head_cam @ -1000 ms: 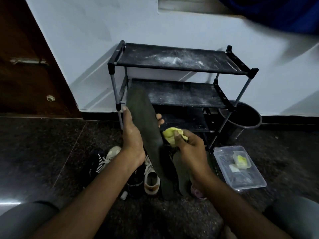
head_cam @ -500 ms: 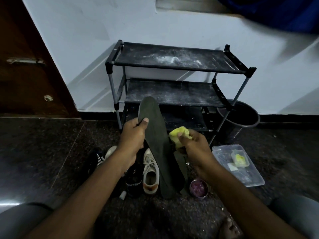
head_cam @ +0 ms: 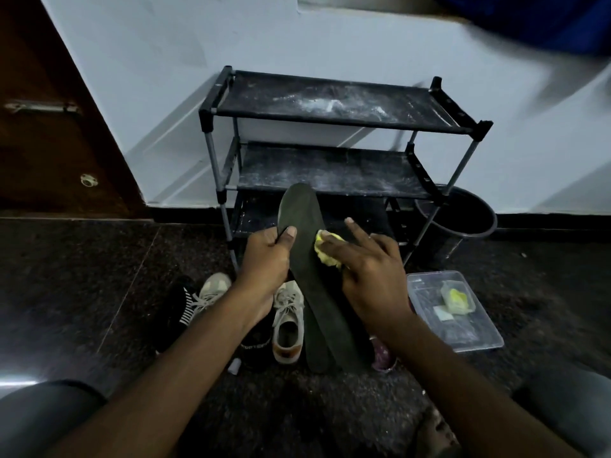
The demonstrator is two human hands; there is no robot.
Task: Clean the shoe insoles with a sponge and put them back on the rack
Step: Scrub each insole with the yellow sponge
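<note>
My left hand (head_cam: 267, 259) grips a long dark green insole (head_cam: 305, 246) by its left edge, holding it tilted with the toe end up toward the rack. My right hand (head_cam: 367, 269) presses a yellow sponge (head_cam: 325, 249) against the insole's right side, index finger stretched out. A second dark insole (head_cam: 315, 352) lies on the floor under the held one, partly hidden. The black three-shelf shoe rack (head_cam: 330, 104) stands against the wall behind, its shelves dusty and bare.
A pale sneaker (head_cam: 287, 322), another sneaker (head_cam: 208, 289) and a black striped shoe (head_cam: 180, 305) lie on the dark floor at the left. A clear plastic box (head_cam: 463, 325) with a small yellow item sits right, a black bucket (head_cam: 463, 219) beyond it. A small pink container (head_cam: 383, 353) is by my right wrist.
The insole has swung lower and more to the right in my left hand. My right hand has brought the sponge from beside the insole onto its surface.
</note>
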